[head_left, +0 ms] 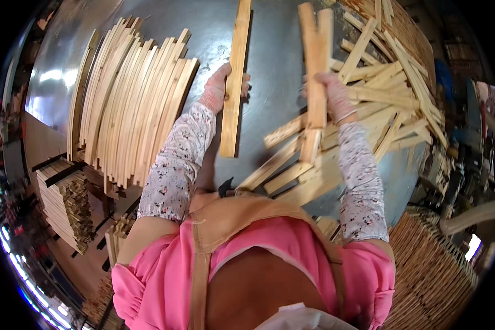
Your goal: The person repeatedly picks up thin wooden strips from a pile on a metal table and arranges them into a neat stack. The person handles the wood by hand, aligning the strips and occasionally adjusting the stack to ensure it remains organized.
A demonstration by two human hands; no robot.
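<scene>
My left hand (216, 88), in a pinkish knit glove, is closed round a long wooden strip (235, 82) that points away from me. Its fingertips show past the strip's right side. My right hand (336, 98), gloved the same way, grips another wooden strip (315, 102) at the edge of a jumbled pile of strips (388, 91). A second strip (325, 33) lies against that one at its far end; whether my right hand holds it too I cannot tell. The right fingers are partly hidden behind the wood.
On the left of the metal table (269, 33), many strips lie side by side in a row (132, 104). A stack of strips (66, 206) stands below the table's left side. More stacked wood (423, 269) fills the lower right, near a pale hose (473, 218).
</scene>
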